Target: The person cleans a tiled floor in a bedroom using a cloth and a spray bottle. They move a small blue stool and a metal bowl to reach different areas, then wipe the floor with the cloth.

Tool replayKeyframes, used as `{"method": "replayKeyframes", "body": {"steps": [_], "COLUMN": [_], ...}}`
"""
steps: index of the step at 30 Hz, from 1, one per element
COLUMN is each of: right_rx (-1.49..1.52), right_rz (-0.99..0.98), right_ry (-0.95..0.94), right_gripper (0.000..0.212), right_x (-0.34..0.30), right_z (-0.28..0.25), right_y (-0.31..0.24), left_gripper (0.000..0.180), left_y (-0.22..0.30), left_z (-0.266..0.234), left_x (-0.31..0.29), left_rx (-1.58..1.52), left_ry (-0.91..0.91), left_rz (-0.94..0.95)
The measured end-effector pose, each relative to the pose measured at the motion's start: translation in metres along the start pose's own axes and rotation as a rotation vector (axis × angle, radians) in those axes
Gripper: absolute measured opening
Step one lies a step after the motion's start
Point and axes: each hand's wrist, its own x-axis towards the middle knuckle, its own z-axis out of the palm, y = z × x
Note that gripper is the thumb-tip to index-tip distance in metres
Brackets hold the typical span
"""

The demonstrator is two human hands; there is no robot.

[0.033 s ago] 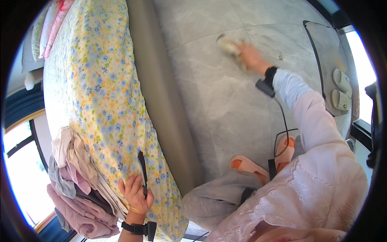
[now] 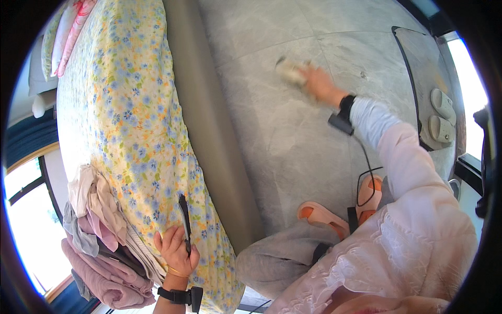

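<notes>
1. Along the left side: bed under a yellow cotton sheet with blue and orange flowers [image 2: 130,131], spread fairly smooth, apparently not part of the work in hand.
2. Across the middle: grey marbled tile floor [image 2: 261,157]. No wet band, streak or dirt line to be seen, so wiped and unwiped parts cannot be told apart; by judgement, wiping under way with much floor possibly left.
3. At the bed's near corner: heap of pink, grey and white clothes [image 2: 99,235], unfolded and unsorted.
4. Beside the knees: pair of orange-and-pink rubber slippers [image 2: 319,214], partly hidden behind a dangling black cable.
5. Far out on the floor: right hand [image 2: 320,85], arm stretched, resting on the pale crumpled cloth wad [image 2: 290,70]. Both blurred by motion; fingers clamped or merely flat on it, cannot tell.
6. On the sheet near the clothes: left hand [image 2: 175,251], fingers curled tight around a slim dark flat object [image 2: 184,220] seen edge-on; its kind too hard to make out.
7. Lower body mostly hidden under the white lace blouse; scene edges cut by the round black rim.
</notes>
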Motion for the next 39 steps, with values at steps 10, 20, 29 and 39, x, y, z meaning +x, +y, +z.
{"method": "replayKeyframes", "body": {"steps": [10,20,29,39], "right_rx": [-0.300,-0.265,-0.258,-0.251], "right_rz": [-0.329,0.132,0.229,0.128], "right_ry": [0.002,-0.132,0.028,-0.092], "right_gripper": [0.060,0.064,0.052,0.051], "right_x": [-0.124,-0.224,-0.114,-0.219], "right_z": [0.057,0.020,-0.015,0.001], "right_y": [-0.018,0.087,0.095,0.051], "left_gripper": [0.032,0.030,0.020,0.017], "left_y": [0.000,0.000,0.005,0.007], "left_z": [0.001,0.003,-0.002,-0.003], "left_x": [0.000,-0.001,0.000,-0.001], "left_rx": [-0.003,-0.017,-0.040,-0.053], "left_ry": [-0.027,0.075,0.101,0.158], "left_rz": [-0.001,0.001,0.007,0.038]}}
